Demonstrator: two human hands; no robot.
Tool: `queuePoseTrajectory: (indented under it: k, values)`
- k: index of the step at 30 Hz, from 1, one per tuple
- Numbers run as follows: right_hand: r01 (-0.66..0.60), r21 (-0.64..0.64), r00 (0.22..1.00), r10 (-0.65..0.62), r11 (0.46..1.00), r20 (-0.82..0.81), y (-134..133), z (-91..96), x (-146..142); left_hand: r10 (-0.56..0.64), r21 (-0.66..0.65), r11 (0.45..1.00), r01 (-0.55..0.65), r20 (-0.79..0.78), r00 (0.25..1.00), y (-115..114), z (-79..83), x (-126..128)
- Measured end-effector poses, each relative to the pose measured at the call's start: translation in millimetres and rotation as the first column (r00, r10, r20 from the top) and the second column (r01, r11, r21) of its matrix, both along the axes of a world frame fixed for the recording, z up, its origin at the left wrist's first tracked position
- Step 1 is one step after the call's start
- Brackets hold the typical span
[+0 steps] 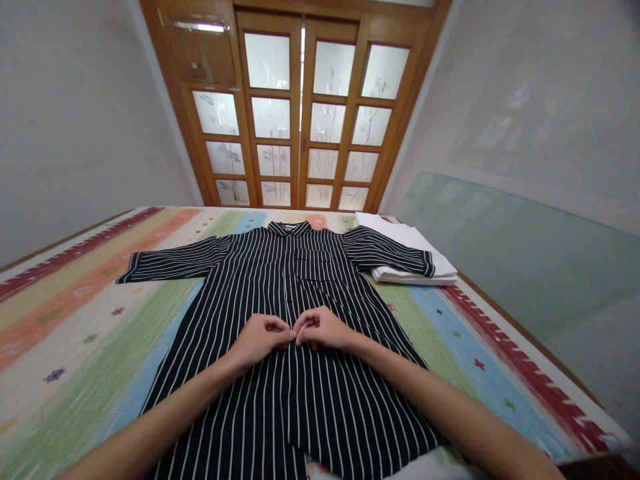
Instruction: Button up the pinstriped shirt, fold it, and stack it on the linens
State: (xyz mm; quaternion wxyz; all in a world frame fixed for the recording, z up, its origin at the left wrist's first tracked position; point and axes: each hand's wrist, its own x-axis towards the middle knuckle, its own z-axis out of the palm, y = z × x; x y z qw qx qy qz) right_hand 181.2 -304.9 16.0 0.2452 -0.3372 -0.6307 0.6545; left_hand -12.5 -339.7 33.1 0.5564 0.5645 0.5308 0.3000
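Observation:
A black shirt [250,280] with white stripes lies flat, front side up, its collar at the far end and its sleeves spread to both sides. My left hand [265,335] and my right hand [320,328] meet at the shirt's front placket, around the middle of its length. Both hands pinch the placket edge with thumb and fingers, and their fingertips nearly touch. Whether a button sits between the fingers is hidden. Below the hands the two front panels part slightly at the hem.
Under the shirt spreads a colourful striped cloth [75,353]. A folded white cloth stack [415,273] lies at the right, partly beneath the right sleeve. A pale green glass panel [500,233] leans on the right wall. Wooden doors [303,107] with glass panes stand behind.

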Motion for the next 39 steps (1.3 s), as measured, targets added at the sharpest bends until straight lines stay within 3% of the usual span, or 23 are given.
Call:
queuePoseTrajectory:
  k: [7, 12, 18, 30, 32, 37, 39]
  values:
    - [0.007, 0.02, 1.0, -0.007, 1.0, -0.005, 0.7, -4.8, 0.5, 0.049, -0.095, 0.995, -0.041, 0.076, 0.996, -1.0, 4.0, 1.4]
    - [0.02, 0.15, 1.0, -0.02, 0.988, 0.001, -2.4, -10.7, 1.8, 0.107, -0.119, 0.989, -0.092, 0.124, 0.987, -1.2, -0.7, 1.3]
    - [0.08, 0.428, 0.995, -0.098, 0.9, 0.02, -6.6, -12.8, 1.7, 0.121, -0.141, 0.985, -0.1, 0.15, 0.981, -1.4, -2.5, 0.5]
    - [0.013, 0.563, 0.978, -0.128, 0.826, 0.166, -10.3, -5.1, -1.3, 0.052, -0.082, 0.996, -0.045, 0.076, 0.996, 1.9, -3.3, -1.4]
    - [-0.05, 0.647, 0.966, -0.128, 0.761, 0.225, -10.5, -2.7, -1.0, 0.03, -0.072, 0.997, -0.025, 0.082, 0.996, 2.6, -4.0, -2.1]
    - [-0.296, 0.847, 0.864, -0.256, 0.441, 0.435, -16.7, 4.4, -2.6, 0.012, -0.039, 0.999, -0.009, 0.062, 0.998, 3.0, -6.8, -3.9]
    - [-0.366, 0.853, 0.82, -0.305, 0.374, 0.485, -20.4, 7.0, -3.4, 0.006, -0.044, 0.999, -0.003, 0.068, 0.998, 2.8, -6.7, -4.6]
